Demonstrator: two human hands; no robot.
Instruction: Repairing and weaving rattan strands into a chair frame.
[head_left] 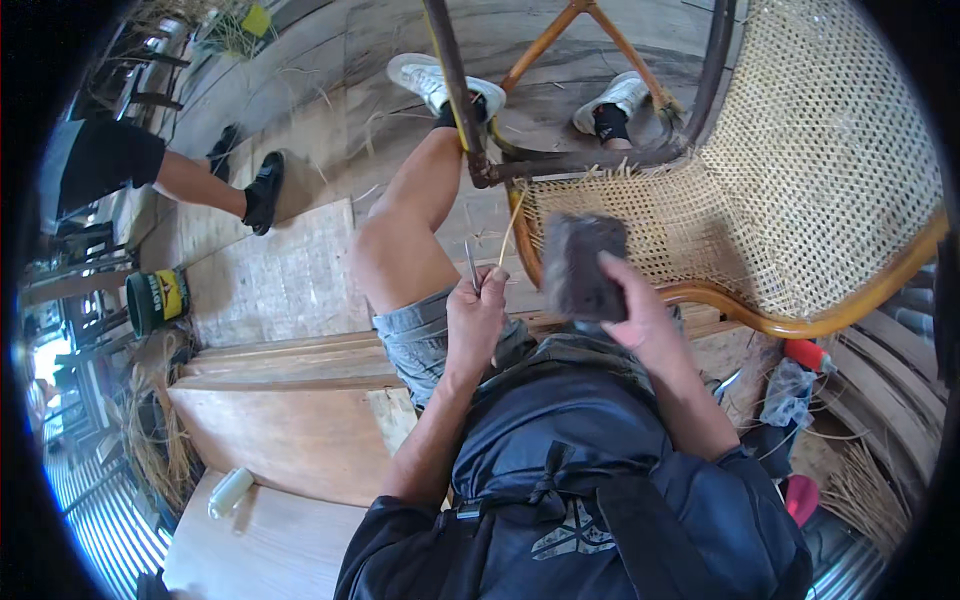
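Observation:
My left hand [474,318] is closed in front of my lap. A thin pointed metal tool [470,262] sticks up out of it, and a pale cane strip [511,234] runs from its fingertips up to the chair. Just to the right, my right hand [642,312] grips a dark brown block [583,270], slightly blurred; its material is unclear. Beyond both hands lies a chair with a woven cane panel [640,215], its cut cane ends poking out along the far edge. A dark brown frame bar [580,166] borders that edge, and a curved orange-brown rail [730,308] the near one.
A person's leg [205,185] in dark shoes is at the left. There stand a dark green bucket [145,304] and a pale bottle [232,492] on a wooden board [290,430]. To the right lie a red container [806,355], a clear plastic bag [788,392] and cane bundles [862,490].

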